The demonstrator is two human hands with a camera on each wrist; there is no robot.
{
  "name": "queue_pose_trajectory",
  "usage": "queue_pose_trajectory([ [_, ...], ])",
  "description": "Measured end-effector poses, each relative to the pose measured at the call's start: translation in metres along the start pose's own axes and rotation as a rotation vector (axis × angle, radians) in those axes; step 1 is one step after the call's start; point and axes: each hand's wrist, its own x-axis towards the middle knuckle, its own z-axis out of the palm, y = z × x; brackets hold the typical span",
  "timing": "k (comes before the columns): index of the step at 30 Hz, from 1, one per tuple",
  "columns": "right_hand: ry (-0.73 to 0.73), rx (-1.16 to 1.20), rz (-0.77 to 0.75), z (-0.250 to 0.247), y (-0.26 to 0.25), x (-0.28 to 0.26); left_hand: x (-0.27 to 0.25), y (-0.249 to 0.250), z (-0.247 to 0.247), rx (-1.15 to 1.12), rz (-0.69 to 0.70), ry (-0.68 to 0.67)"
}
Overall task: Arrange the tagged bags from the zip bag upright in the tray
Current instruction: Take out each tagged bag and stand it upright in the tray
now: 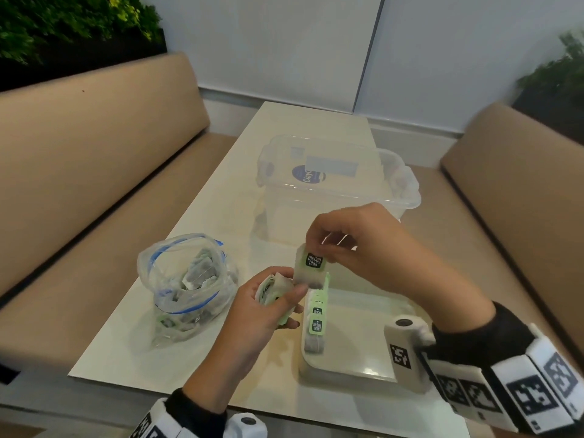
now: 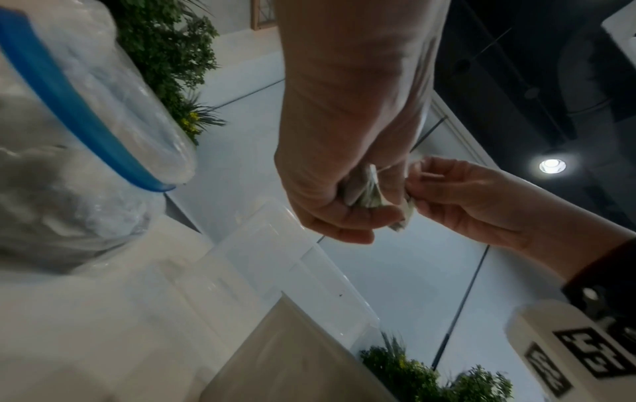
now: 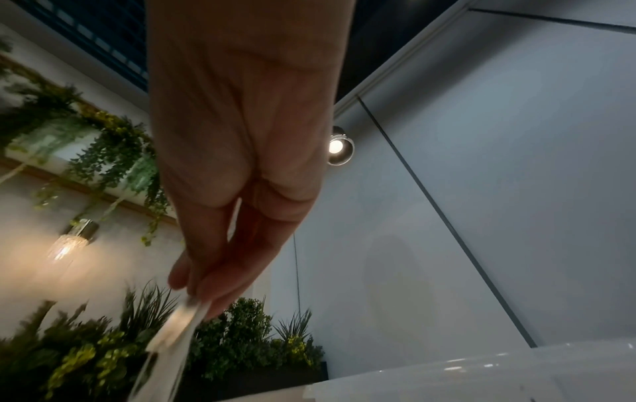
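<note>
Head view: our right hand (image 1: pixel 354 248) pinches one limp, light paper tea bag (image 1: pixel 311 270) by its top edge; left hand (image 1: pixel 268 306) clutches a soft bundle of tagged bags (image 1: pixel 273 287).

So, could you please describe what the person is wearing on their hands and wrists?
Both hands, the left hand and the right hand, are bare. Each wrist has a black sleeve cuff and a band of white blocks printed with black square fiducial markers. A white camera housing with a round dark lens cap projects from each band.
</note>
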Motion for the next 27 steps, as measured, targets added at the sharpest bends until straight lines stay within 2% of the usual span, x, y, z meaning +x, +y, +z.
queue_pose_trajectory([
  [3, -0.162, -0.118, 0.056, -0.004, 0.009, -0.001, 0.004, -0.005, -0.011, -0.023, -0.088, 0.052],
  [7, -0.558, -0.242, 0.159, 0.015, 0.035, -0.005, 0.009, -0.006, -0.031, -0.167, -0.198, 0.105],
  [10, -0.843, -0.241, 0.187, 0.040, 0.052, -0.005, 0.010, -0.006, -0.039, -0.245, -0.233, 0.103],
  [13, -0.994, -0.154, 0.216, 0.055, 0.056, -0.001, 0.010, -0.009, -0.043, -0.279, -0.247, 0.101],
  [18, -1.107, -0.207, 0.295, 0.072, 0.060, 0.006, 0.008, -0.012, -0.048, -0.336, -0.270, 0.093],
  [23, -1.073, -0.271, 0.286, 0.076, 0.061, 0.008, 0.010, -0.012, -0.053, -0.515, -0.354, 0.098],
  [27, -1.053, -0.296, 0.276, 0.077, 0.062, 0.006, 0.012, -0.006, -0.053, -0.653, -0.476, -0.002],
])
